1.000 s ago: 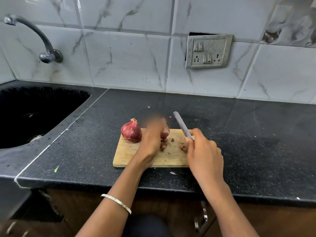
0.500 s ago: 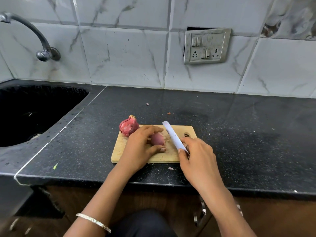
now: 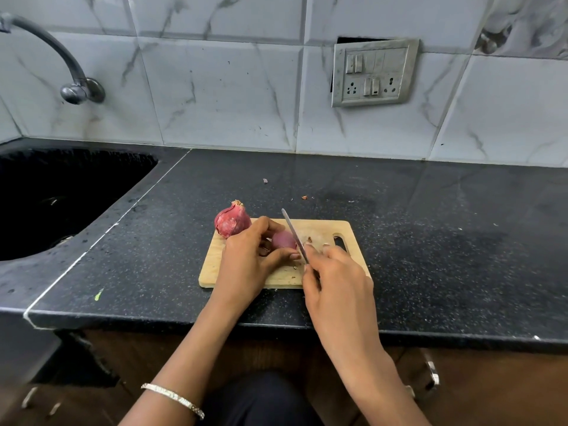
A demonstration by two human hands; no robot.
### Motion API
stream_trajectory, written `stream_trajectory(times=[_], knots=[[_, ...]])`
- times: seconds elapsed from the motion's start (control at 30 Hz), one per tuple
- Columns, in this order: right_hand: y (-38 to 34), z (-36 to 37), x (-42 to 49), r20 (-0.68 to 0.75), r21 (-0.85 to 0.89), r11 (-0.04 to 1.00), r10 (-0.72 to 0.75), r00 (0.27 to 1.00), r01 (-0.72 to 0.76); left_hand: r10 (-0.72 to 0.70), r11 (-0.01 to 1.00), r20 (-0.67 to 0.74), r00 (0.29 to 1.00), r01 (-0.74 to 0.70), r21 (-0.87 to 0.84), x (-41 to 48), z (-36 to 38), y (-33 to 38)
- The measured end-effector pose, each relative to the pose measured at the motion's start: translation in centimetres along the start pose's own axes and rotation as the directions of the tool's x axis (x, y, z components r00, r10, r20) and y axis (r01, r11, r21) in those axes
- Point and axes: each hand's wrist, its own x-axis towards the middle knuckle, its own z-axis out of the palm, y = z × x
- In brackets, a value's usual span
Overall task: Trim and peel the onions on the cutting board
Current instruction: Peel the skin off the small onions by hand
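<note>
A small wooden cutting board (image 3: 319, 229) lies on the black counter. A whole red onion (image 3: 231, 220) in its dry skin stands at the board's far left corner. My left hand (image 3: 250, 259) grips a smaller purple onion (image 3: 282, 240) in the middle of the board, thumb and fingers on either side of it. My right hand (image 3: 335, 278) holds a knife (image 3: 293, 233), whose blade rests against the right side of that small onion and points away from me. Bits of skin lie on the board near the blade.
A black sink (image 3: 61, 198) is set into the counter at the left, with a tap (image 3: 64, 69) on the tiled wall above it. A switch plate (image 3: 373, 73) is on the wall behind. Small scraps (image 3: 304, 197) dot the counter beyond the board.
The knife has come down from a raised position onto the right side of the small onion. My left hand has settled its grip on that onion.
</note>
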Motion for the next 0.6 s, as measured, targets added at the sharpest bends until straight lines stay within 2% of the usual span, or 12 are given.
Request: stream_trajectory(times=[0.13,0.6], knots=[[-0.2,0.0,-0.1,0.002,-0.064,0.998,-0.01,1.0,0.01,0.008,1.0,0.001,1.0,-0.008,0.007,0.1,0.0,-0.1],[-0.4,0.3,1.4,0.12,-0.11,0.994,-0.013,0.993,0.026,-0.006,0.999,0.0,1.0,0.006,-0.046,0.3,0.1,-0.8]])
